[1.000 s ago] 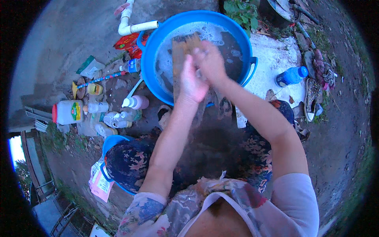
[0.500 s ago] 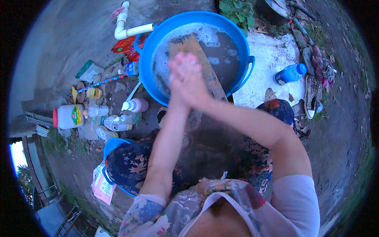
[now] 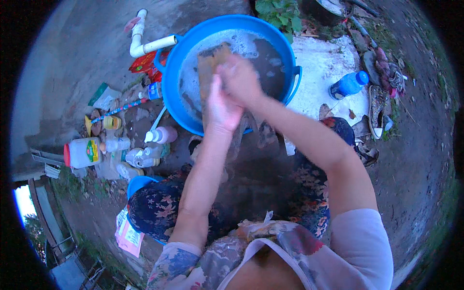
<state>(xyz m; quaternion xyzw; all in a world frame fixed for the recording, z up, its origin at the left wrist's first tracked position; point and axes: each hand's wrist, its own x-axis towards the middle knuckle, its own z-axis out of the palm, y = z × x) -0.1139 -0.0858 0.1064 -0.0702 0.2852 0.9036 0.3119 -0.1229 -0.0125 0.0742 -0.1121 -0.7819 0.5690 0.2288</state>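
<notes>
A wooden board [image 3: 206, 72] leans in a large round blue basin [image 3: 169, 82] of cloudy, sudsy water [image 3: 244, 43]. Over the board my two hands are pressed together. My left hand [image 3: 223, 108] has its wet palm partly showing and its thumb raised, while its fingers are hidden behind the other hand. Across it lies my right hand [image 3: 240, 79], its fingers curled and smeared by motion. Nothing can be made out between the hands. Both forearms reach forward above the near rim of the basin.
Left of the basin are a white pipe [image 3: 152, 44], a pump bottle [image 3: 162, 135], a red-lidded jar [image 3: 82, 152] and pale shoes [image 3: 142, 157]. A white sheet [image 3: 319, 63] with a blue bottle [image 3: 349, 84] lies right. Another blue tub [image 3: 137, 183] stands beside my left knee.
The hands were clasped palm to palm with fingers together; now the right has slid over the left and the left palm has turned into view. The whole view has shifted slightly.
</notes>
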